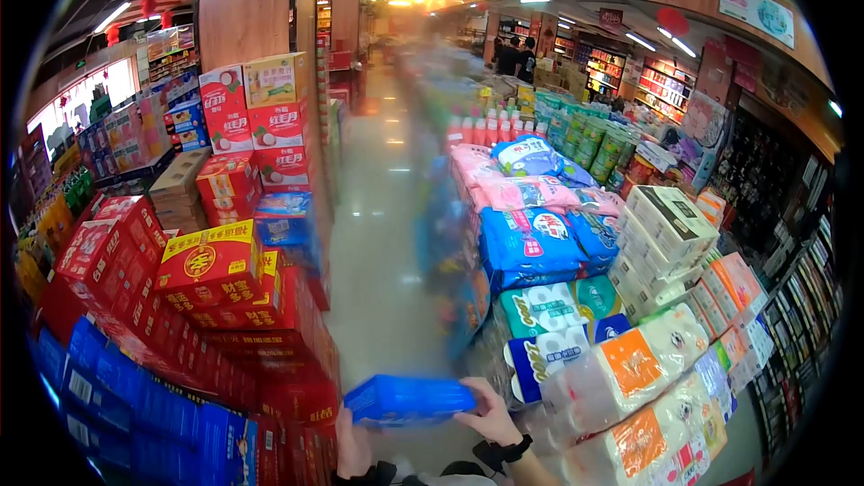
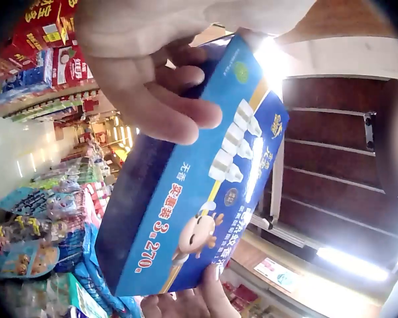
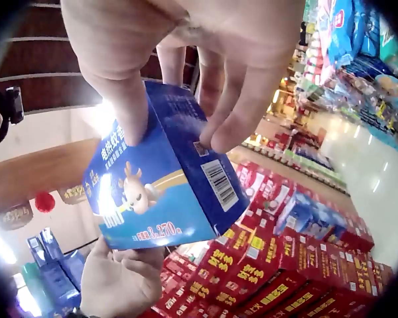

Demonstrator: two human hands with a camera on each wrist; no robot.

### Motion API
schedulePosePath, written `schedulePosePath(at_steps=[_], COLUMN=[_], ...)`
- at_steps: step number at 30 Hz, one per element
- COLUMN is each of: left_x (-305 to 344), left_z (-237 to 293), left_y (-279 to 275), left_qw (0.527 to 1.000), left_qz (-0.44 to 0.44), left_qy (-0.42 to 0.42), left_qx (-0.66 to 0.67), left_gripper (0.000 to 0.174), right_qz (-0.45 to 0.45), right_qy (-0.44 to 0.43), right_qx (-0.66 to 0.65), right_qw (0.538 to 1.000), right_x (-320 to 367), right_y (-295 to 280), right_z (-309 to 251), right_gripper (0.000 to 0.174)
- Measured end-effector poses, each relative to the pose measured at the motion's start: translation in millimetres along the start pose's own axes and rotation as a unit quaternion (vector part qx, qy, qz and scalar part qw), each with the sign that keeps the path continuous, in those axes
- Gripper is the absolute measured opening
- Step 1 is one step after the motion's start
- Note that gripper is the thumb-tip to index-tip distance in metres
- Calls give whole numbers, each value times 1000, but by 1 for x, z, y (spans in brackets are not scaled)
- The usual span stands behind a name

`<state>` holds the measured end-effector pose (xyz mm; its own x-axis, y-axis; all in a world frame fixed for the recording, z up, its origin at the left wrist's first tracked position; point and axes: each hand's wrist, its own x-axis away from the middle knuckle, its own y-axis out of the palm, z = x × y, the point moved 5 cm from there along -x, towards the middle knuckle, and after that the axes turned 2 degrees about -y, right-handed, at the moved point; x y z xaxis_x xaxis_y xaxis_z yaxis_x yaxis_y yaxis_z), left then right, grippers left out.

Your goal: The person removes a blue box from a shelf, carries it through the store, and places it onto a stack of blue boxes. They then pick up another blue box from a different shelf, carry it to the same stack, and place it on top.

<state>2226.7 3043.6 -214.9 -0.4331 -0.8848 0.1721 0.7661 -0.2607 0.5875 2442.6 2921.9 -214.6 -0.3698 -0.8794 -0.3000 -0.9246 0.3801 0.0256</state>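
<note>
A blue mosquito repellent box point(image 1: 409, 399) is held level between my two hands, over the aisle. Its front, in the left wrist view, shows a cartoon deer and three white bottles. My left hand point(image 1: 353, 445) grips one end, its fingers point(image 2: 179, 109) bent over the printed side. At the opposite end my right hand point(image 1: 493, 414) holds the box between the thumb and fingers point(image 3: 235, 116). A barcode point(image 3: 219, 184) marks the end panel beside that hand in the right wrist view.
Red gift cartons point(image 1: 211, 261) and blue boxes point(image 1: 144, 409) are stacked along the left. To the right lie tissue packs point(image 1: 634, 364) and blue bags point(image 1: 535, 238). A tiled aisle point(image 1: 382, 243) runs ahead between them. Several people point(image 1: 515, 58) stand far off.
</note>
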Motion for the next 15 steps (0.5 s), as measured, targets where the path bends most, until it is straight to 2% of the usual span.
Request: schedulePosePath(at_steps=[2, 3, 6, 7, 10, 12, 13, 15], left_x=[-4, -5, -19, -29, -57, -70, -74, -100], left_z=[11, 18, 25, 25, 9, 5, 4, -14], left_y=[1, 3, 5, 4, -15, -18, -15, -43], left_qw=[998, 1000, 995, 995, 992, 981, 983, 973], left_qz=[46, 3, 81, 83, 91, 114, 117, 82], left_qy=[-23, -11, -25, -25, -46, -85, -63, -81], left_qx=[19, 14, 53, 53, 78, 133, 126, 202], left_gripper=[53, 54, 54, 54, 54, 54, 53, 56], right_qz=[-15, -20, -41, -45, -68, -90, -104, -102], right_qy=[16, 29, 51, 54, 66, 29, 11, 24], right_qx=[24, 19, -8, -18, 0, 7, 7, -11], right_qw=[999, 999, 998, 997, 995, 996, 994, 994], right_x=[-17, -25, -53, -62, -98, -127, -138, -162], right_y=[7, 10, 17, 18, 18, 15, 14, 11], right_z=[3, 3, 12, 16, 27, 27, 28, 29], right_gripper=[64, 63, 62, 62, 59, 60, 60, 61])
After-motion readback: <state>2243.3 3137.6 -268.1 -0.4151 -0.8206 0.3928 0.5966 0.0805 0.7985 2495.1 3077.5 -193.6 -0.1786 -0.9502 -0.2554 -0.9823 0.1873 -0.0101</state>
